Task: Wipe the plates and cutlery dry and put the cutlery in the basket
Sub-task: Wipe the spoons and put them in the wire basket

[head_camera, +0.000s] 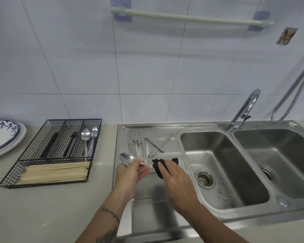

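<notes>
My left hand (pixel 132 171) grips a steel spoon (pixel 126 159) by its neck, bowl pointing up and left, over the sink's drainboard (pixel 123 134). My right hand (pixel 174 178) holds a dark cloth (pixel 159 166) wrapped round the end of the spoon's handle. Several forks and knives (pixel 144 143) lie on the drainboard behind the hands. The black wire basket (pixel 33 155) stands on the counter to the left, with two spoons (pixel 89 135), dark-handled cutlery and a bundle of chopsticks (pixel 54 172) inside. Blue-patterned plates (pixel 2 135) are stacked at the far left.
A double steel sink (pixel 225 165) fills the right side, with a curved tap (pixel 244 109) and a shower hose (pixel 295 88) behind it. A towel rail (pixel 191 18) is fixed to the tiled wall. Beige counter (pixel 42 207) lies in front of the basket.
</notes>
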{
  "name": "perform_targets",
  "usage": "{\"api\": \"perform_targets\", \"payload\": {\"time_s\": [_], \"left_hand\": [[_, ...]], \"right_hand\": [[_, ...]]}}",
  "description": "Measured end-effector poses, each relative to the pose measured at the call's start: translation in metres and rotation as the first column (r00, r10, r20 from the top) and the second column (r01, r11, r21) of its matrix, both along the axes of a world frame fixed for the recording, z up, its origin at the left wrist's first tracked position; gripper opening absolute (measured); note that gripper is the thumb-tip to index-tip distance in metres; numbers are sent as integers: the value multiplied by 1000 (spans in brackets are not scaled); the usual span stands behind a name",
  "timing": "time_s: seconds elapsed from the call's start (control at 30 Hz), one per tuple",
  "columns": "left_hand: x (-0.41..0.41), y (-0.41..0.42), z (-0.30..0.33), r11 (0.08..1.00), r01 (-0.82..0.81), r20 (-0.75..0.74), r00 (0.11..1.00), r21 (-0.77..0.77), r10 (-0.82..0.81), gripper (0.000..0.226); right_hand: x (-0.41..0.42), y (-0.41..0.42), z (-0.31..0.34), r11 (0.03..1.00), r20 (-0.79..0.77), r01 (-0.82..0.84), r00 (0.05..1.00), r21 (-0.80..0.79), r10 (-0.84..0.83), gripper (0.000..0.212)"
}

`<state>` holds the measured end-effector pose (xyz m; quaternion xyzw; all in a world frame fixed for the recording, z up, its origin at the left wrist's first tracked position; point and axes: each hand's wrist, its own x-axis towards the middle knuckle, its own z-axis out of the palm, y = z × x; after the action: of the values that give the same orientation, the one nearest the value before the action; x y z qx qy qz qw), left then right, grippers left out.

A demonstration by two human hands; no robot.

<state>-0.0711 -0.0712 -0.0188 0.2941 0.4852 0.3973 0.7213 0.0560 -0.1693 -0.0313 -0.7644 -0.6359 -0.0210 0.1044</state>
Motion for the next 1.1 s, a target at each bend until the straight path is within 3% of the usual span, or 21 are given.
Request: {"api": "perform_targets", "payload": {"time_s": [0.07, 0.23, 0.43, 0.63, 0.83, 1.0, 1.1], "left_hand": [[-6, 8, -7, 999, -47, -52, 998, -3, 46, 11], [-19, 31, -20, 990, -141, -165, 976, 25, 143, 16], [-55, 88, -20, 995, -53, -373, 924, 89, 83, 29], [-101, 155, -11, 987, -6, -556, 826, 158, 94, 38], [-114, 199, 0, 981, 89, -622, 782, 175, 40, 16], [-110, 214, -19, 974, 150, -793, 608, 170, 45, 30], [-105, 212, -27, 950, 259, -901, 430, 172, 46, 25]], "right_hand": [[2, 3, -2, 998, -19, 27, 999, -62, -28, 86], [0, 25, 0, 998, -69, 19, 997, -59, -23, 84], [-4, 66, 5, 1000, -207, 1, 978, 24, 4, 78], [-17, 110, 10, 999, -300, -34, 953, 8, 34, 76], [-15, 122, -4, 998, -328, -53, 944, -32, 39, 76], [0, 121, -18, 998, -379, -12, 925, -67, -15, 73], [15, 116, -24, 996, -406, 45, 911, -73, -71, 73]]}}
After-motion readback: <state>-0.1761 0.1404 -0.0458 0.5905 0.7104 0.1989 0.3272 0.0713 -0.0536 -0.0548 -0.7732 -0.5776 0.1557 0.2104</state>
